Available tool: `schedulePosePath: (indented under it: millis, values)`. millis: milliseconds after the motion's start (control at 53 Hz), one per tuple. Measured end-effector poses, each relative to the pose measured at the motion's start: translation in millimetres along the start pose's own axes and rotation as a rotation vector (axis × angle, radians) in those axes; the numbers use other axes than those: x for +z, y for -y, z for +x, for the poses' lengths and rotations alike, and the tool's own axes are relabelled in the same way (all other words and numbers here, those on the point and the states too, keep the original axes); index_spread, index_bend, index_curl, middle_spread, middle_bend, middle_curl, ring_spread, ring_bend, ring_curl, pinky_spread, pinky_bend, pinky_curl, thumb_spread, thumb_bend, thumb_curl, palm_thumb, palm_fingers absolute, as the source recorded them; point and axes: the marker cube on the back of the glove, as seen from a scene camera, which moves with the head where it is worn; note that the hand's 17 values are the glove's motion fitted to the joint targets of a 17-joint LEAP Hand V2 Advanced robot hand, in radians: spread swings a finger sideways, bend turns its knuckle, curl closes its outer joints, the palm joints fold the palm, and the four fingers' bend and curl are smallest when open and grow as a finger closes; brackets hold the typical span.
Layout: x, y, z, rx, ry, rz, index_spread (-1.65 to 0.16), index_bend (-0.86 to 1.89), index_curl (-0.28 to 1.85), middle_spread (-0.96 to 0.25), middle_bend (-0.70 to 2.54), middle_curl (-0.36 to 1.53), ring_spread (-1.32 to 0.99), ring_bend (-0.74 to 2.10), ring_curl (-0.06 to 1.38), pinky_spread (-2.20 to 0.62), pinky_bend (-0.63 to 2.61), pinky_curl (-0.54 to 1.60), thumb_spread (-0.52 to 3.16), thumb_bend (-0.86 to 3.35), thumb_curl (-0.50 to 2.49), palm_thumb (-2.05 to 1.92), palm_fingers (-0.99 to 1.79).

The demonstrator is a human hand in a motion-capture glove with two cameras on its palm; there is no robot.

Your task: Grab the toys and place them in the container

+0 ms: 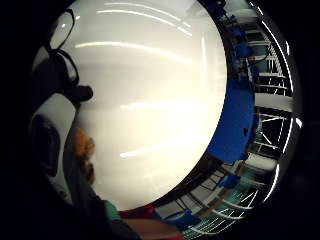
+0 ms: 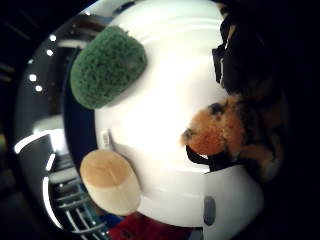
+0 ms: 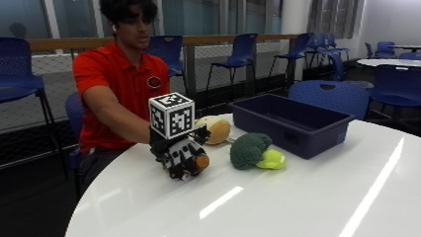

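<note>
In the outside view my gloved right hand [image 3: 176, 154] grips a small orange and black plush toy [image 3: 200, 161] low over the white table [image 3: 276, 207], near its left edge. The thumb side palm view shows the same orange toy [image 2: 216, 134] pressed against the palm, and a bit of it [image 1: 84, 147] shows in the little finger side view. A green broccoli plush [image 3: 253, 150] [image 2: 107, 67] lies on the table just right of the hand. A tan rounded plush [image 3: 216, 129] [image 2: 111, 181] sits behind the hand. The dark blue container [image 3: 289, 123] stands beyond the broccoli, with nothing visible inside it.
Blue chairs [image 3: 329, 96] stand around the table and along the railing behind. The person in a red shirt [image 3: 125, 84] sits at the table's far left side. Bare white tabletop [image 1: 150, 100] stretches in front of and to the right of the hand.
</note>
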Motion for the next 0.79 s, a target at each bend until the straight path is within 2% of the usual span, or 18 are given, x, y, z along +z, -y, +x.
schedulePosePath:
  millis: [151, 283, 415, 603, 792]
  values:
    - [-10, -6, -6, -0.028, 0.083, -0.029, -0.4, 0.33, 0.4, -0.41, 0.48, 0.43, -0.5, 0.9, 0.43, -0.48, 0.9, 0.36, 0.84, 0.16, 0.7, 0.65, 1.03]
    - [-43, -12, -31, -0.082, 0.097, 0.022, -0.4, 0.32, 0.44, -0.43, 0.48, 0.45, -0.5, 0.89, 0.44, -0.48, 0.88, 0.37, 0.78, 0.14, 0.76, 0.66, 1.04]
    - [-77, -13, -68, -0.121, 0.239, 0.027, -0.41, 0.3, 0.47, -0.45, 0.47, 0.48, -0.5, 0.88, 0.45, -0.49, 0.86, 0.37, 0.74, 0.12, 0.81, 0.65, 1.06]
    - [-118, 0, -130, -0.167, 0.138, 0.086, -0.42, 0.26, 0.52, -0.46, 0.48, 0.52, -0.5, 0.88, 0.48, -0.49, 0.84, 0.38, 0.7, 0.09, 0.87, 0.63, 1.07]
    - [-136, 20, -192, -0.221, 0.126, 0.169, -0.44, 0.22, 0.58, -0.47, 0.46, 0.55, -0.5, 0.89, 0.5, -0.49, 0.84, 0.39, 0.68, 0.07, 0.93, 0.62, 1.07]
